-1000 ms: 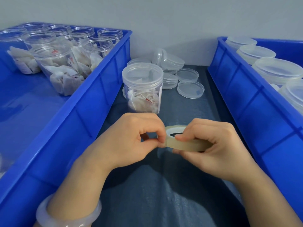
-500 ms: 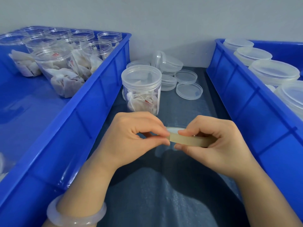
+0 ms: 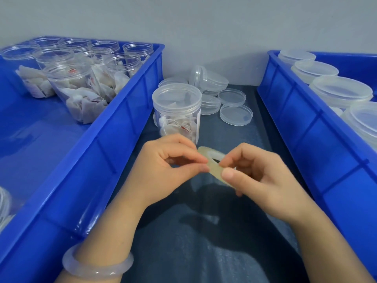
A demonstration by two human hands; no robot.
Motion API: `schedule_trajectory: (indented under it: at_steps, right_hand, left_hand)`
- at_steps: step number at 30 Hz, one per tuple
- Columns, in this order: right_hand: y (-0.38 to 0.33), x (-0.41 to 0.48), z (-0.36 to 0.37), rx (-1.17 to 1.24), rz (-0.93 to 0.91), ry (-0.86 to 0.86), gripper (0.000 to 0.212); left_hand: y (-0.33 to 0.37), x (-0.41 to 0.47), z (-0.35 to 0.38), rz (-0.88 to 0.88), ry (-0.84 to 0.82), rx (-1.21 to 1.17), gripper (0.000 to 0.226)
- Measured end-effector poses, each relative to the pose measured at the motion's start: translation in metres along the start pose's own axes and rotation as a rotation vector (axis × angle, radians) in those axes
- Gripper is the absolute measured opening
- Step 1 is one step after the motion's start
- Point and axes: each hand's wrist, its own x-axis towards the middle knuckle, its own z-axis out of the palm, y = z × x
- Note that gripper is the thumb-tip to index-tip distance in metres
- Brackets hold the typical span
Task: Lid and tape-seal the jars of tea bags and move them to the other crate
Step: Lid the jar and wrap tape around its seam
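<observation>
Tape roll [image 3: 213,167], light and stiff at frame centre, sits pinched between left hand [image 3: 163,168] and right hand [image 3: 263,180]; its sticky free end likely wants a fingernail's edge.

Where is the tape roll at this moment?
Head view, centre: the tape roll is held between the left hand and right hand over the dark mat, just in front of the lidded jar.

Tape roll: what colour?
Pale yellowish-beige and translucent. The tape roll shows best in the head view, held between the left hand and right hand.
</observation>
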Motion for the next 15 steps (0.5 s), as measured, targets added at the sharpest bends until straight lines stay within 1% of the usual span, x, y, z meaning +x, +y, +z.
schedule_trajectory:
  at_steps: [1,2,3,4,6,9,12,15]
  right_hand:
    - [0.002,0.001,0.002,0.045,0.069,-0.016,0.027]
    - [0.004,0.002,0.004,0.052,0.125,-0.018,0.025]
    - [0.007,0.003,0.005,0.019,0.156,-0.012,0.023]
    - [0.008,0.003,0.005,-0.021,0.171,-0.01,0.025]
    - [0.01,0.003,0.006,-0.025,0.187,-0.011,0.036]
    - [0.011,0.003,0.008,0.004,0.21,-0.011,0.049]
    - [0.013,0.004,0.011,-0.022,0.21,-0.008,0.056]
    - [0.012,0.004,0.013,-0.005,0.214,-0.01,0.058]
  left_hand:
    - [-0.002,0.0,0.002,-0.016,0.008,0.023,0.01]
    - [-0.004,-0.001,0.003,-0.047,0.025,0.046,0.018]
    - [-0.005,-0.001,0.005,-0.089,0.036,0.057,0.024]
    - [-0.006,-0.001,0.005,-0.129,0.038,0.073,0.026]
    - [-0.007,-0.002,0.006,-0.186,0.031,0.119,0.024]
    - [-0.007,-0.004,0.008,-0.23,0.016,0.183,0.015]
    - [-0.005,-0.004,0.011,-0.204,0.032,0.264,0.013]
    - [-0.005,-0.004,0.009,-0.193,0.021,0.304,0.012]
